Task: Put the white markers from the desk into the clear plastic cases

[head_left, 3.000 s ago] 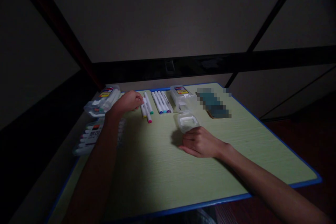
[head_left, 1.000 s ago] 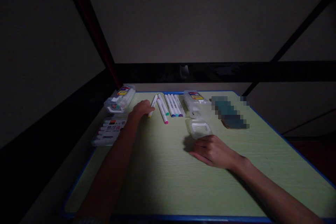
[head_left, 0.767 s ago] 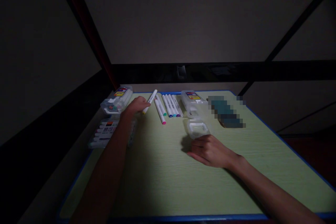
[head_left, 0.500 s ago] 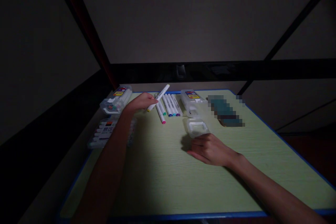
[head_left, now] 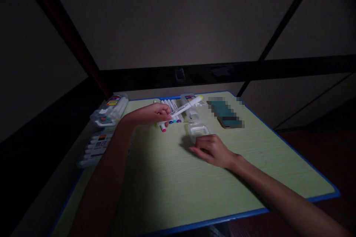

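My left hand (head_left: 157, 114) is closed around a white marker (head_left: 182, 109) with a yellow end, held slanted over a row of white markers (head_left: 170, 104) on the table. The row shows pink, blue, teal and purple ends; my fingers hide part of it. To its right stands a clear plastic case (head_left: 191, 114), its lid (head_left: 198, 129) folded open toward me. My right hand (head_left: 213, 151) has curled fingers at the lid's near edge, with the thumb lower. The marker's yellow end overlaps the case in view; whether they touch I cannot tell.
At the left edge of the green table (head_left: 167, 185) stands a closed clear case (head_left: 111, 109) of markers. Nearer me lies another marker case (head_left: 96, 146), partly behind my left forearm. A teal, pixelated flat object (head_left: 225, 113) lies at the right. A wall rises behind.
My left hand has swung the yellow-ended marker to the right, toward the clear case, and tilted it flatter. The right hand stays by the lid. The whole view has shifted and turned slightly.
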The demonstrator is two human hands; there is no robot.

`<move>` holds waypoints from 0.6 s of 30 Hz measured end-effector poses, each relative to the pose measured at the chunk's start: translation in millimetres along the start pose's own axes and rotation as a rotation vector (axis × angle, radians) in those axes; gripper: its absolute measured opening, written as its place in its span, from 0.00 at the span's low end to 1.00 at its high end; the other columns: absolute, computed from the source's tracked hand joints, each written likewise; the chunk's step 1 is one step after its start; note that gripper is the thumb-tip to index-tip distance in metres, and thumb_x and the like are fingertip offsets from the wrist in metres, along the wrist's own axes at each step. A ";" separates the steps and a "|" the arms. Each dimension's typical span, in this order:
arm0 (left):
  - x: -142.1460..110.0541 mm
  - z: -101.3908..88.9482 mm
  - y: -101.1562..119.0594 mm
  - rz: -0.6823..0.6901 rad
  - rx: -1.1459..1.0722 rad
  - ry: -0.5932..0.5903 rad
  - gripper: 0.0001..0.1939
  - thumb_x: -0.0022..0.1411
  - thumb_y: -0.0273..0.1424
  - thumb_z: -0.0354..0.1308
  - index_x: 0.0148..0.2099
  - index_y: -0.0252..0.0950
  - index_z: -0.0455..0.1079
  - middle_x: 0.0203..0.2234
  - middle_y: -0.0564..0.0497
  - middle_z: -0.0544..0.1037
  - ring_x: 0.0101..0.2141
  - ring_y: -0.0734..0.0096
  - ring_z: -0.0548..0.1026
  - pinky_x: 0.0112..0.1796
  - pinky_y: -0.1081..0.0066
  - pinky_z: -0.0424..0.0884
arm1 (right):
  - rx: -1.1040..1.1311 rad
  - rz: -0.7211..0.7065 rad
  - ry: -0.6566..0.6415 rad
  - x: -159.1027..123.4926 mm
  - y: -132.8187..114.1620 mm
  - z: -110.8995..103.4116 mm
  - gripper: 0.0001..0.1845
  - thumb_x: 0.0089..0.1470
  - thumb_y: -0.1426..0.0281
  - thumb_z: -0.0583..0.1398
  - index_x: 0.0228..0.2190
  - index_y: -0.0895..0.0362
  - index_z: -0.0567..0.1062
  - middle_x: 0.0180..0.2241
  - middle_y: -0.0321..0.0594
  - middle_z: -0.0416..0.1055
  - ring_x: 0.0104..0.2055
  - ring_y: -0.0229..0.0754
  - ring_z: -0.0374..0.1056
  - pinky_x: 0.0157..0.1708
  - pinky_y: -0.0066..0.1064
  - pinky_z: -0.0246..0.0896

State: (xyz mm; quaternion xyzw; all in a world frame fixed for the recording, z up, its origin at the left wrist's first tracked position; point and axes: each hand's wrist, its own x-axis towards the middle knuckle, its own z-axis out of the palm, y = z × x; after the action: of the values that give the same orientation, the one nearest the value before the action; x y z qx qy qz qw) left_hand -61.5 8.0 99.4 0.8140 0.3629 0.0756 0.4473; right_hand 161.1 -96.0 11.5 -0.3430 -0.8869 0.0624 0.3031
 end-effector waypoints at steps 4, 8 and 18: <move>3.6 7.1 6.4 0.042 0.012 -0.033 0.12 0.52 0.37 0.54 0.31 0.32 0.62 0.22 0.53 0.72 0.21 0.80 0.66 0.21 0.79 0.56 | 0.405 0.431 0.183 7.1 0.5 -4.4 0.22 0.53 0.62 0.55 0.13 0.58 0.60 0.14 0.29 0.52 0.17 0.28 0.47 0.17 0.23 0.41; 7.9 15.2 12.8 0.029 0.014 -0.059 0.10 0.52 0.36 0.53 0.31 0.33 0.61 0.21 0.53 0.71 0.22 0.78 0.67 0.22 0.78 0.59 | 0.783 0.647 0.385 13.6 6.2 -12.1 0.17 0.45 0.57 0.60 0.23 0.59 0.68 0.13 0.26 0.54 0.14 0.27 0.47 0.14 0.22 0.41; 16.7 30.6 15.1 0.049 0.088 -0.103 0.10 0.52 0.36 0.52 0.30 0.33 0.61 0.21 0.54 0.71 0.20 0.80 0.63 0.21 0.77 0.55 | 1.062 0.669 0.642 14.8 17.0 -14.9 0.18 0.41 0.58 0.64 0.32 0.57 0.69 0.14 0.25 0.62 0.13 0.27 0.52 0.11 0.18 0.44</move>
State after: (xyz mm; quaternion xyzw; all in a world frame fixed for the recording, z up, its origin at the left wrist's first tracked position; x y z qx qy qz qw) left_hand -27.8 -6.6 89.9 0.8443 0.3225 0.0286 0.4270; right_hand 170.9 -75.0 25.5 -0.4045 -0.4503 0.4725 0.6406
